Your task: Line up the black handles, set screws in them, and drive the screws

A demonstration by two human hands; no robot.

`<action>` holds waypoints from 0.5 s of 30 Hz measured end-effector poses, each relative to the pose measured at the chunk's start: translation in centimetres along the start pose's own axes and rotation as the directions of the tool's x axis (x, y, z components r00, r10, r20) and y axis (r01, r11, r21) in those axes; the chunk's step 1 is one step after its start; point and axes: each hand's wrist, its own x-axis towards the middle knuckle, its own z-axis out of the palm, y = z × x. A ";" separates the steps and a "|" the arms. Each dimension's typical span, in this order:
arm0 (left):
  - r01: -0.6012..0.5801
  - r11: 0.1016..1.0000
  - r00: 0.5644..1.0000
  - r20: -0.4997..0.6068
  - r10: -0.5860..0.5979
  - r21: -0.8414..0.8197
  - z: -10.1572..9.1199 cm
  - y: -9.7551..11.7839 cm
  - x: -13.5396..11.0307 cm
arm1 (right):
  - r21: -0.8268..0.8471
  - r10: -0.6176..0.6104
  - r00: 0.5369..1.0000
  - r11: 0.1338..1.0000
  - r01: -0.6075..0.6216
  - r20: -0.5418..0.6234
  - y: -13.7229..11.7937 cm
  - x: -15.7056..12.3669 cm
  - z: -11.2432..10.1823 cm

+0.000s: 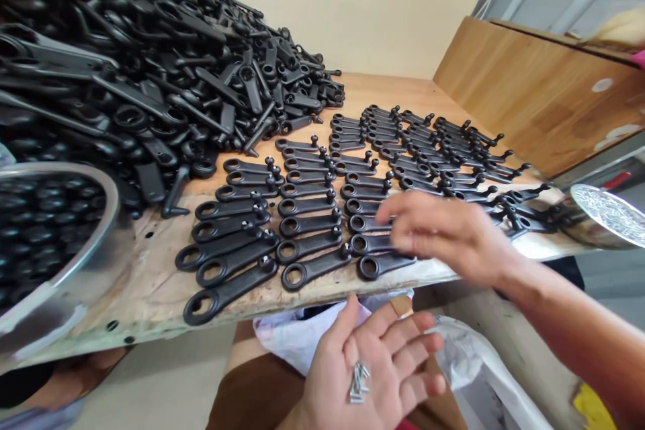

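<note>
My left hand (pixel 375 366) is held palm up below the table edge, fingers spread, with several small metal pins (pixel 358 383) lying on the palm. Over the near rows on the table hovers my right hand (pixel 443 232), its fingers smeared by motion; whether it pinches anything cannot be made out. Beneath it lie black crank-shaped arms (pixel 310 269), each with a ring at one end and a short upright knob-like stub at the other. They are laid out in columns, rings mostly to the left. Bright metal shows on the stubs of the nearer ones.
A tall heap of loose black arms (pixel 151 67) covers the table's left rear. At the left front stands a bowl (pixel 113 208) of shiny black rounded pieces. A metal bowl (pixel 587 222) of small pins sits at the right edge, near a wooden side board (pixel 529 94).
</note>
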 end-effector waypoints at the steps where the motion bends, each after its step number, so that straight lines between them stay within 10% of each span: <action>1: 0.013 1.000 1.000 -0.001 -0.013 0.018 -0.4 0.3 0.0 | -0.033 0.065 0.991 0.997 -0.069 -0.113 1.3 1.4 -0.9; 6: 0.044 0.999 0.998 0.046 -0.045 0.030 -1.4 1.7 0.1 | -0.084 0.382 0.819 0.886 -0.456 -0.429 8.1 7.9 -3.0; 15: 0.043 0.999 0.997 0.061 -0.043 -0.004 -1.8 2.6 0.0 | -0.008 0.586 0.731 0.778 -0.628 -0.349 11.0 9.8 -1.7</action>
